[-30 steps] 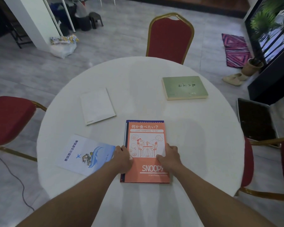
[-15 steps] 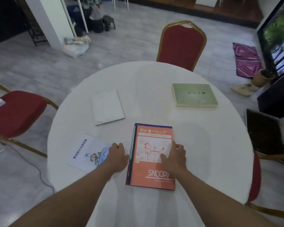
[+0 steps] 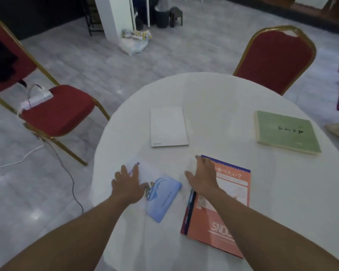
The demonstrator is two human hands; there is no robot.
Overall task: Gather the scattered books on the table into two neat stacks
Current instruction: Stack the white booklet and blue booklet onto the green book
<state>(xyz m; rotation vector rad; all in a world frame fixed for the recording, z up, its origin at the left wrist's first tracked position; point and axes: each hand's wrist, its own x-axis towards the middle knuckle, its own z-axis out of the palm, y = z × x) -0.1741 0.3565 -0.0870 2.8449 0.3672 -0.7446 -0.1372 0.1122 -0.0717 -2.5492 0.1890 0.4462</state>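
A round white surface [image 3: 213, 98] carries four separate lots. The orange Snoopy book [image 3: 221, 222], stacked on a darker book, lies nearest; left of it a pale blue booklet [image 3: 162, 196], beyond it a white book [image 3: 168, 127], far right a green book [image 3: 286, 132].

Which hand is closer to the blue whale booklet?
The left hand. It lies flat on the blue whale booklet, covering its left part. The right hand is off to its right, over the orange Snoopy book, apart from the booklet.
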